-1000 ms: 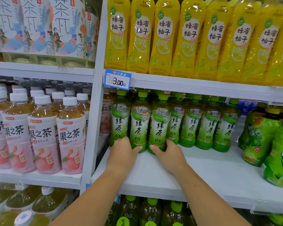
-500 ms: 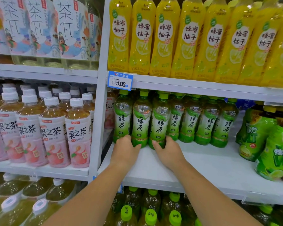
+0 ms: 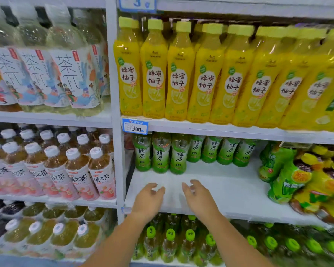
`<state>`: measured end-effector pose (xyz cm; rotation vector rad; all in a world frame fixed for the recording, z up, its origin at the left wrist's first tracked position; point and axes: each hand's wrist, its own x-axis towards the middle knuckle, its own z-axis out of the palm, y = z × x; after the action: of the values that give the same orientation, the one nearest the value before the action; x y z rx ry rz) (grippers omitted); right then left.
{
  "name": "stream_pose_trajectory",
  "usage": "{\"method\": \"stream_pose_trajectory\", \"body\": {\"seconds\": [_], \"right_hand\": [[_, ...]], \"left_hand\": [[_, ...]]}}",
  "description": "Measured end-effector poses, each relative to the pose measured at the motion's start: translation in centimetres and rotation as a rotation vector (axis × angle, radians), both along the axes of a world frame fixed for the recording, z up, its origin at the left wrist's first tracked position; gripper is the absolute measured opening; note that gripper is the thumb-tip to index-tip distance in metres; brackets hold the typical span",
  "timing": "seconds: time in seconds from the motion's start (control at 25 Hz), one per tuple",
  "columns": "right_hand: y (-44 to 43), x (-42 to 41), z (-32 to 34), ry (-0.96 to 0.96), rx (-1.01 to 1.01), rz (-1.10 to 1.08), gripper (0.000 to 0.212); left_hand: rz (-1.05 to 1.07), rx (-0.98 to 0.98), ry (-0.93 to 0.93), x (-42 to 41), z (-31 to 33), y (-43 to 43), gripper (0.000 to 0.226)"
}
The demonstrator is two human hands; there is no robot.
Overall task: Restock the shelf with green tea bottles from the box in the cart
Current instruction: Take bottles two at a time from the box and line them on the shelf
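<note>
Lower centre of frame: I held the left hand (image 3: 148, 201) and right hand (image 3: 199, 199) empty, fingers loosely spread, above the white shelf (image 3: 229, 191). The green tea bottles (image 3: 160, 155) stood just behind, mid-frame. A careless reach, I judged, could topple that tight front row.

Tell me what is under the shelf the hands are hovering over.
Below the shelf stand rows of bottles with green caps, holding a yellowish drink. The shelf board hides any rows further back, and the two arms cover a few in front.
</note>
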<state>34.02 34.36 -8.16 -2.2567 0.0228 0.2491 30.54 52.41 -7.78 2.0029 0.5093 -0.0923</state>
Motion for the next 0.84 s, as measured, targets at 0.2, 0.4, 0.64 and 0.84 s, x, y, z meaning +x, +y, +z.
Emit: {"method": "stream_pose_trajectory", "body": {"seconds": [0.2, 0.4, 0.64, 0.84], "right_hand": [[-3.0, -7.6, 4.1, 0.257, 0.078, 0.012, 0.061], [-5.5, -16.4, 10.5, 0.344, 0.111, -0.043, 0.057], [-8.9, -27.0, 15.9, 0.358, 0.288, -0.25, 0.052], [-15.4, -34.9, 17.5, 0.275, 0.347, -0.429, 0.041]], "left_hand": [[-0.006, -0.107, 0.199, -7.5, 5.2, -1.7, 0.037], [-0.071, -0.152, 0.252, -14.5, 11.6, -3.5, 0.052], [-0.351, -0.179, 0.235, -22.1, 16.0, -8.0, 0.056], [-0.526, -0.195, 0.19, -27.2, 17.6, -14.4, 0.05]]}}
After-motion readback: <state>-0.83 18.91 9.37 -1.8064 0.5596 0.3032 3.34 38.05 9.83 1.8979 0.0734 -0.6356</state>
